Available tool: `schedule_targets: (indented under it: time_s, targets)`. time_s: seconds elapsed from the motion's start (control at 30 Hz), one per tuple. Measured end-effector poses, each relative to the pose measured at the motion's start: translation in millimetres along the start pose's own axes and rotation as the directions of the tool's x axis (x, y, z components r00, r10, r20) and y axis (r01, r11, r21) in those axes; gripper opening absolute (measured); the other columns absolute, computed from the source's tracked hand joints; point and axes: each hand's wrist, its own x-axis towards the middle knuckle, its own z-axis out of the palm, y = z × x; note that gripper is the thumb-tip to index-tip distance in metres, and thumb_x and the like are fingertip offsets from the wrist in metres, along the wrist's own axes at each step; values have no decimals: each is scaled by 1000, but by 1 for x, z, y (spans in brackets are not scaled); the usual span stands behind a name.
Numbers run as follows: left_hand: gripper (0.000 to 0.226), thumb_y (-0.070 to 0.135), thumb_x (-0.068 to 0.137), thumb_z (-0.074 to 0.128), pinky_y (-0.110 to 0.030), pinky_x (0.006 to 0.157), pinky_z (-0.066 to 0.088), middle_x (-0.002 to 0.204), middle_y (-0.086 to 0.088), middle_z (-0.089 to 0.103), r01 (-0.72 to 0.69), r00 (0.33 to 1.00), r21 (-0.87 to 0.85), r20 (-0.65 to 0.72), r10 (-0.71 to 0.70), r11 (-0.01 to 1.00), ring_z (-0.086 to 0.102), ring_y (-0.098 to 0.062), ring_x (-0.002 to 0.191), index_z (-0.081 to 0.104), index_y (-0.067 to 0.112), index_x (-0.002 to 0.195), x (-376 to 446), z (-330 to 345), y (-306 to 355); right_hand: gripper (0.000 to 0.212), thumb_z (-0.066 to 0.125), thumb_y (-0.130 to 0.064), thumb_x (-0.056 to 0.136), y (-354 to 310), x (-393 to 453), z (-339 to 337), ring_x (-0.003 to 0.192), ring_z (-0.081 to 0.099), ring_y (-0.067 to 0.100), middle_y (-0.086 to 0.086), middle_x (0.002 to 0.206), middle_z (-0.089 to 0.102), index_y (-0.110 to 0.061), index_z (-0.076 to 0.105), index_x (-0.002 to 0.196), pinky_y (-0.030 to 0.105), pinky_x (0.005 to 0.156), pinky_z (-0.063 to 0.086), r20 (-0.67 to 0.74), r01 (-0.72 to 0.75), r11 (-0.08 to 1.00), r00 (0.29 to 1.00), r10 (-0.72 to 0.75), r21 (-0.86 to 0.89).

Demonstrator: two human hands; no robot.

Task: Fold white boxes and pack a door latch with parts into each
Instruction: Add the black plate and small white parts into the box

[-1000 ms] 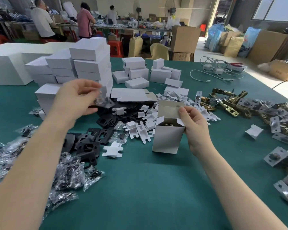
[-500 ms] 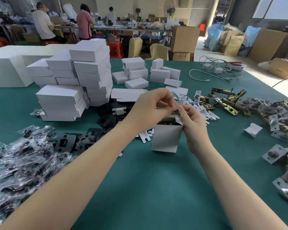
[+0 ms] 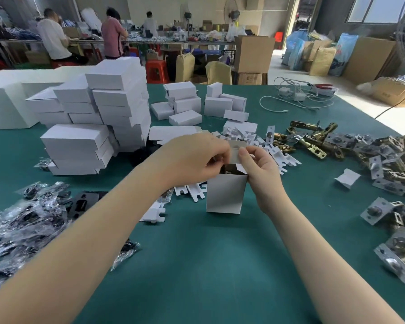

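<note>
Nothing readable anywhere tbh. White boxes (image 3: 117,94) upper left: blank, no print. Brown carton (image 3: 250,78) top centre: faint dark mark, too blurry to read. Another carton (image 3: 394,94) far right: small smudgy print, illegible. Blue bags (image 3: 344,54) upper right: some graphic, no legible words.

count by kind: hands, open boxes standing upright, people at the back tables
hands: 2 (left hand pinching a small item, right hand pinching the box flap)
open upright box: 1
people at the back tables: 3
total: 6
</note>
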Motion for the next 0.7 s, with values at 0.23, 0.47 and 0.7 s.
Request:
schedule_targets:
  time_s: [0.23,0.47,0.7]
  targets:
    - [15,24,98,49,-27,68,38,97,14,60,46,999,143,-10,-45,989,39,-2,83,61,28,106,1,3,0,26,70,-36,88,-13,3,-5,88,68,15,-6,99,70,-29,62,112,31,81,54,149,-57,982,985,85,-183]
    - [6,17,100,45,-42,75,45,100,-1,60,235,960,43,-165,-226,971,55,-28,88,50,19,99,7,17,15,33,65,-17,87,-27,3,-16,103,65,31,3,107,72,-34,60,116,50,94,51,274,-2,949,957,94,-316]
    - [32,-14,70,38,-25,50,31,69,-10,59,-50,935,406,-302,185,913,30,-22,48,63,5,77,1,25,22,37,41,-6,93,-35,7,-18,69,65,12,-6,75,67,-32,63,109,29,66,56,236,-188,973,947,216,-135]
